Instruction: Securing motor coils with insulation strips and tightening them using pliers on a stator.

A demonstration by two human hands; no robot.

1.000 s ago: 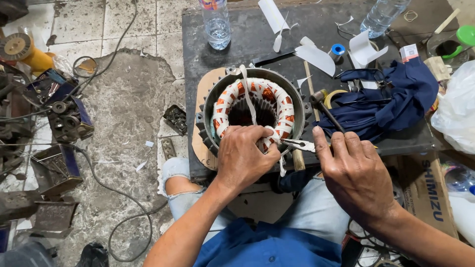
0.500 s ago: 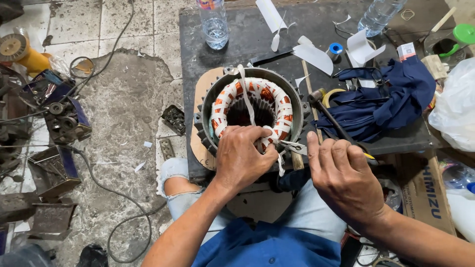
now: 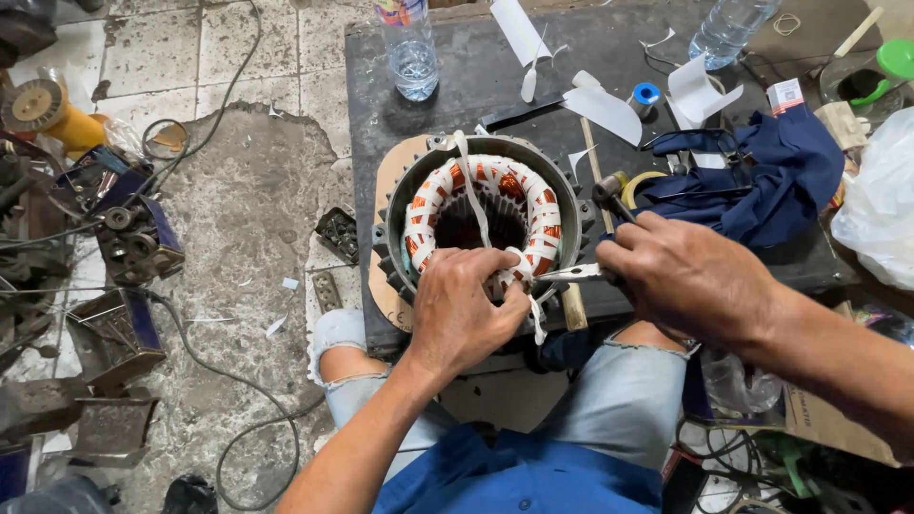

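The round metal stator, wound with copper coils and white tape, sits on the dark table. The left hand pinches its near tape. The right hand grips slim metal pliers.

The stator has a dark grey metal shell; its winding shows copper-orange coils banded with white tape. It lies on a tan cardboard disc upon the black desk. Right of the stator lies a navy blue cloth; beyond that a green cap. Far left of the stator, on the grey floor, stands a yellow spool.
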